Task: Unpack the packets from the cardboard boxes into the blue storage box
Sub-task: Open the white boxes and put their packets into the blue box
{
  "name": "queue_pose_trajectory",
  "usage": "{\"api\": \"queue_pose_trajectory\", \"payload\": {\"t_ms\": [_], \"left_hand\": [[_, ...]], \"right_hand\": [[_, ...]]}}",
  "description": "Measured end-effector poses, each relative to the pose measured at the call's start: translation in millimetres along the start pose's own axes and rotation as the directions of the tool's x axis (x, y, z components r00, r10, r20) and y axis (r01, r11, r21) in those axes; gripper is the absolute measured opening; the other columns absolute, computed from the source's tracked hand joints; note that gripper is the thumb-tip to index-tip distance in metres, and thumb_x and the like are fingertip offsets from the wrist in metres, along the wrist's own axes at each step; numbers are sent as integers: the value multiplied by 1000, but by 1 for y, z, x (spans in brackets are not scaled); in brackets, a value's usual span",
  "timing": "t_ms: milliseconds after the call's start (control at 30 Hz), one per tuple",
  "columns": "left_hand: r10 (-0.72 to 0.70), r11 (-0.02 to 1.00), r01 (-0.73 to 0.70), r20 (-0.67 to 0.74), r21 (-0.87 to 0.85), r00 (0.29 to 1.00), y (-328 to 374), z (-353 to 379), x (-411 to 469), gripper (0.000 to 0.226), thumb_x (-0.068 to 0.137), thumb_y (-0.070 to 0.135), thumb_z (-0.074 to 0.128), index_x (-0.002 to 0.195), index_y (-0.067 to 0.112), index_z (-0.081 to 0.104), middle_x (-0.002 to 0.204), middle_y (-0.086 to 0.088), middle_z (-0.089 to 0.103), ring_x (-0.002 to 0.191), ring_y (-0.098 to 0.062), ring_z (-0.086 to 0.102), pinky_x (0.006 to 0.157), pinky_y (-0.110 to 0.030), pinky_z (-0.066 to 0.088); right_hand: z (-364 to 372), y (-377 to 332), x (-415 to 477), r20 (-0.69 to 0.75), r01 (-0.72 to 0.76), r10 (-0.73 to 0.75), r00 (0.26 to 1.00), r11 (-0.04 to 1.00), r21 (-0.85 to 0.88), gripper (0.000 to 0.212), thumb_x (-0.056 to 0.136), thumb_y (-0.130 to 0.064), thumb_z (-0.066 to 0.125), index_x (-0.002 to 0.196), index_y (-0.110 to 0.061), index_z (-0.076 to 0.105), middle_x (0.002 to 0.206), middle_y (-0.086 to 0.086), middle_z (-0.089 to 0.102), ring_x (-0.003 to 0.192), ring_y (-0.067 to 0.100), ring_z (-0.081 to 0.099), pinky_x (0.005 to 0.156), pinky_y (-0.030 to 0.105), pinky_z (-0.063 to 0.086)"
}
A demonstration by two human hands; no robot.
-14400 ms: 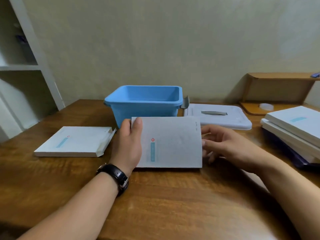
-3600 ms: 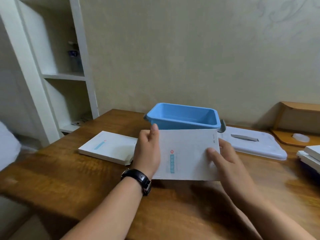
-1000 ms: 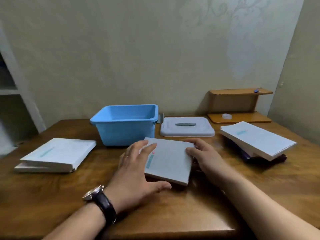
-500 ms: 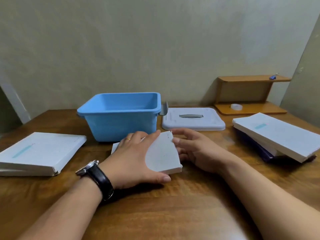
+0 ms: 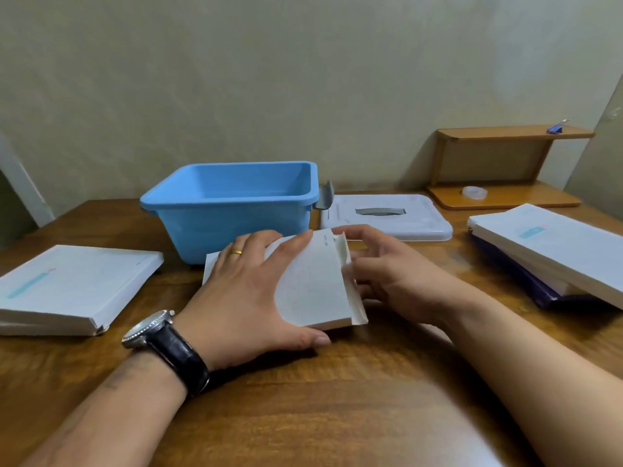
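Opening a cardboard box [image 5: 313, 281] in front of the blue storage box [image 5: 232, 217].
The box lies flat on the wooden table [image 5: 320, 399], just before the storage box. The left hand [image 5: 249, 291] presses on its top with straight, spread fingers, gripping nothing. The right hand [image 5: 397, 278] meets the raised end flap [image 5: 341, 246] with forefinger and thumb; whether they pinch it cannot be told. A white lid [image 5: 421, 220] lies right of the storage box, a second box [image 5: 70, 284] at far left, and a stack of boxes [image 5: 556, 247] at far right.
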State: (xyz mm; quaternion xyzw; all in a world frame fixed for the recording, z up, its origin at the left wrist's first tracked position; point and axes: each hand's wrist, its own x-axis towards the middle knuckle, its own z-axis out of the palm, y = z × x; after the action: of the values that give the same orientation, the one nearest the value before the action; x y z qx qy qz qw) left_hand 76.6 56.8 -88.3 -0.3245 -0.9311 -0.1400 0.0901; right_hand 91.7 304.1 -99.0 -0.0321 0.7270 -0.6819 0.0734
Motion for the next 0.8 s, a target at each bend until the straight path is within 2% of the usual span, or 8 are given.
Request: {"api": "queue_pose_trajectory", "payload": {"t_ms": [67, 133, 333, 433, 567, 667, 733, 800], "left_hand": [[-7, 997, 4, -26, -80, 1000, -2, -3, -2, 135, 50, 97, 68, 157, 60, -4, 153, 20, 18, 143, -6, 18, 123, -35, 19], [-13, 989, 3, -67, -150, 998, -3, -6, -5, 135, 48, 94, 73, 157, 63, 0, 151, 24, 21, 140, -2, 20, 123, -39, 24], [-40, 928, -35, -194, -371, 980, -7, -10, -11, 135, 42, 91, 79, 157, 64, 12, 153, 30, 24, 140, 5, 32, 115, -38, 36], [-41, 913, -74, -269, -402, 962, -4, -10, -13, 139, 39, 96, 75, 158, 62, 13, 157, 24, 25, 145, 7, 30, 116, -39, 37], [35, 966, -128, -374, -227, 927, -3, -4, -10, 142, 44, 98, 71, 163, 54, 8, 157, 26, 19, 150, -4, 26, 122, -48, 34], [80, 992, -112, -426, -52, 901, -3, 2, -8, 143, 47, 92, 76, 165, 49, 7, 160, 6, 23, 150, -20, 28, 122, -56, 32], [123, 992, -98, -453, 78, 883, -2, 7, -7, 139, 51, 87, 78, 165, 43, 14, 159, -8, 28, 150, -30, 30, 120, -60, 33], [152, 980, -74, -462, 183, 874, 1, 12, -6, 134, 54, 88, 76, 165, 37, 20, 157, -15, 34, 149, -37, 33, 121, -64, 30]], "right_hand": [[-1, -5, -5, -3, 17, -16, 1000, 995, 99, 66, 97, 3, 56, 146, -41, 53, 127, 24, 72, 100, 37, 76, 88, 47, 62], [2, -12, -12, -27, 59, -57, 998, 995, 82, 64, 99, 5, 52, 144, -41, 54, 124, 22, 72, 93, 32, 75, 82, 40, 65], [15, -19, -26, -94, 281, -295, 951, 950, -138, 14, 103, -14, 67, 112, -25, 70, 110, -1, 69, 86, 6, 70, 72, 26, 59], [21, -21, -30, -130, 418, -441, 888, 893, -169, 11, 103, -16, 68, 106, -25, 73, 105, -6, 70, 95, 12, 67, 75, 25, 58], [20, -20, -33, -175, 537, -670, 722, 701, -470, 15, 99, -17, 72, 101, -30, 77, 105, -5, 61, 105, 15, 62, 85, 25, 54], [18, -20, -37, -116, 487, -783, 611, 487, -725, 18, 98, -15, 73, 105, -29, 80, 97, -7, 52, 96, 11, 56, 76, 27, 51], [20, -20, -37, -76, 437, -772, 631, 434, -788, 17, 100, -26, 67, 111, -31, 79, 95, -9, 54, 91, 10, 55, 71, 31, 52], [24, -22, -38, -75, 347, -659, 748, 484, -803, 23, 98, -42, 60, 115, -36, 75, 95, -14, 61, 88, 8, 57, 74, 33, 56]]}}
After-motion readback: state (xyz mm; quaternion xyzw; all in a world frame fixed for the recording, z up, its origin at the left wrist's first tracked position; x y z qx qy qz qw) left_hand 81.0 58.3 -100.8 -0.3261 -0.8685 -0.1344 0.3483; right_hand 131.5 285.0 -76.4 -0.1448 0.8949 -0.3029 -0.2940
